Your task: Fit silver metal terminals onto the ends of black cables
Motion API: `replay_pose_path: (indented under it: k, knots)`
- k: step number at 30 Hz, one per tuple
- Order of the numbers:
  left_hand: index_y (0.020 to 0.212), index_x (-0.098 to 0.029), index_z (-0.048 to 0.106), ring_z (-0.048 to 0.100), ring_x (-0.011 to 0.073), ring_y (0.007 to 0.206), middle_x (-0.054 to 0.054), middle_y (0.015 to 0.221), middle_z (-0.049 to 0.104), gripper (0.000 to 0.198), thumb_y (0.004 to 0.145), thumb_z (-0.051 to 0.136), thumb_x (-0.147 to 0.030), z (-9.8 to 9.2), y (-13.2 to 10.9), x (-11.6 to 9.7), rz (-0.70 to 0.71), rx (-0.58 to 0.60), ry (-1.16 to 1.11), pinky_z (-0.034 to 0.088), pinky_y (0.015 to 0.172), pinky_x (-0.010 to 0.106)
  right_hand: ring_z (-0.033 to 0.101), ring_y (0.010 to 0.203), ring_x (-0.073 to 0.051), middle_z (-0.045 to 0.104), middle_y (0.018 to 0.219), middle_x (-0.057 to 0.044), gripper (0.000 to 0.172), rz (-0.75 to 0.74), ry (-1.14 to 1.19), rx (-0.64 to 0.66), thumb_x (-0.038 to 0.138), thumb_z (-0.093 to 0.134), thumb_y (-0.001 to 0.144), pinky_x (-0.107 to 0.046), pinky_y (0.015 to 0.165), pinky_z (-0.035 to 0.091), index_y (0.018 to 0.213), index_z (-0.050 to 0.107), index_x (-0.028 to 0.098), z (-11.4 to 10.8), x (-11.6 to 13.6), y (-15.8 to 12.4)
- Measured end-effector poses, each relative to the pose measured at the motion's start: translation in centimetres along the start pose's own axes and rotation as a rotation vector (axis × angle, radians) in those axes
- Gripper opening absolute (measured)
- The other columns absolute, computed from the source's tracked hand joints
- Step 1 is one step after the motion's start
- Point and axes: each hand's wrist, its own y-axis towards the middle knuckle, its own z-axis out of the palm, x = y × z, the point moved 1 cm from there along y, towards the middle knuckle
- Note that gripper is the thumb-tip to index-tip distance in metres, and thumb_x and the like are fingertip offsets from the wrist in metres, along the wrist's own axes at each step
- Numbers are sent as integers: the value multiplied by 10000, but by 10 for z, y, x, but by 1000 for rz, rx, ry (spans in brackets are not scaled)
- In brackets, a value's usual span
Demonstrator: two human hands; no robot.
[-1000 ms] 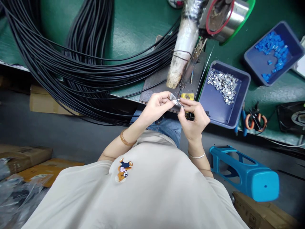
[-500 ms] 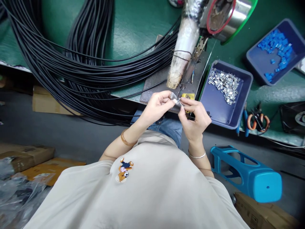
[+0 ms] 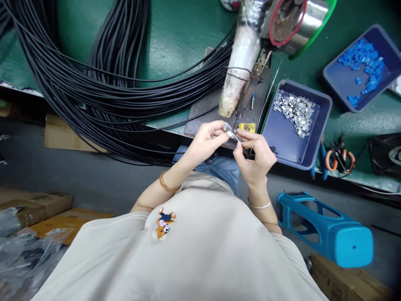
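My left hand (image 3: 209, 139) is closed in a pinch on a small silvery-white piece (image 3: 231, 134), probably a metal connector part; the fingers hide most of it. A grey covering (image 3: 227, 126) shows at that hand's index fingertip. Facing it, my right hand (image 3: 256, 152) pinches a thin pale stick-like piece (image 3: 236, 139), whose tip meets the silvery piece. Its exact kind is too small to tell. Both hands are at the bench edge, just beside a yellow pad (image 3: 247, 127) and below a white wrapped nozzle-like tube (image 3: 233, 85).
Right of my hands, a blue tray (image 3: 282, 142) holds small silver metal shells (image 3: 296, 109). Another tray (image 3: 347, 85) holds blue plastic pieces. Orange-handled pliers (image 3: 340, 161) lie at the edge. Black cables (image 3: 140, 98) cover the left. A blue stool (image 3: 351, 240) is at right.
My hands stay almost in place, with the right fingers shifting very slightly left. The small pieces remain pinched; the view has moved a little.
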Motion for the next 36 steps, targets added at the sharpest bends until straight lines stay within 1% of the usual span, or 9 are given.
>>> replay_pose_path:
  k: [4, 6, 9, 12, 16, 21, 26, 32, 36]
  knots:
    - [688, -143, 549, 287, 15, 433, -88, 511, 391, 221, 816, 696, -247, -1, -1, -2, -18, -10, -14, 234, 426, 177, 745, 925, -160, 766, 1044, -49, 179, 14, 10, -4, 68, 638, 828, -280, 815, 613, 837, 560, 229, -1, 1, 1]
    - [704, -134, 582, 326, 13, 417, -73, 508, 460, 217, 803, 722, -267, -3, -4, -2, -58, -5, -6, 249, 413, 170, 746, 916, -159, 769, 1024, -42, 179, 45, 28, -9, 67, 643, 824, -281, 811, 610, 828, 563, 226, -2, 1, 0]
    - [721, -123, 625, 384, 20, 393, -19, 552, 588, 244, 829, 707, -325, -7, -8, -1, -110, 21, 9, 263, 386, 171, 748, 891, -157, 770, 1002, -40, 174, 104, 69, -10, 69, 651, 820, -282, 800, 606, 815, 564, 220, -4, 1, -1]
    - [702, -114, 644, 400, 17, 395, 12, 595, 637, 289, 841, 706, -360, -8, -10, 0, -84, 23, 12, 267, 383, 171, 749, 896, -161, 771, 1005, -41, 171, 88, 48, -8, 73, 658, 820, -287, 801, 602, 814, 568, 218, -5, 2, -2]
    - [675, -117, 648, 449, 24, 436, -5, 564, 618, 292, 788, 774, -355, -6, -9, -1, -25, 0, -8, 310, 421, 160, 749, 910, -168, 769, 1017, -40, 183, 16, -11, 1, 63, 656, 822, -290, 793, 600, 833, 567, 222, -4, 2, -3]
    - [646, -119, 634, 456, 25, 445, -23, 541, 586, 278, 754, 804, -311, -6, -7, -3, -39, -4, -37, 335, 437, 156, 746, 912, -169, 767, 1010, -32, 183, 12, -12, 10, 65, 645, 829, -295, 785, 602, 844, 563, 228, -4, 2, -2]
    - [630, -127, 616, 440, 26, 452, -36, 532, 550, 259, 760, 788, -271, -4, -6, -5, -56, -19, -4, 325, 433, 157, 742, 920, -158, 769, 1008, -25, 202, 11, -20, 11, 52, 650, 816, -283, 797, 591, 834, 552, 228, -3, 2, -2]
    - [635, -124, 625, 433, 31, 462, -25, 532, 560, 301, 718, 825, -332, -5, -5, -6, -123, 12, -51, 288, 425, 168, 744, 918, -165, 769, 1012, -22, 196, 18, -13, 10, 62, 647, 820, -291, 797, 592, 833, 553, 233, -3, 1, -2]
    - [592, -118, 609, 371, 21, 444, -22, 512, 538, 312, 757, 778, -322, -9, -3, -3, -159, 24, -22, 238, 424, 180, 740, 927, -150, 769, 1015, -25, 206, 9, -12, 6, 49, 655, 807, -266, 817, 582, 834, 554, 227, -3, 0, -2]
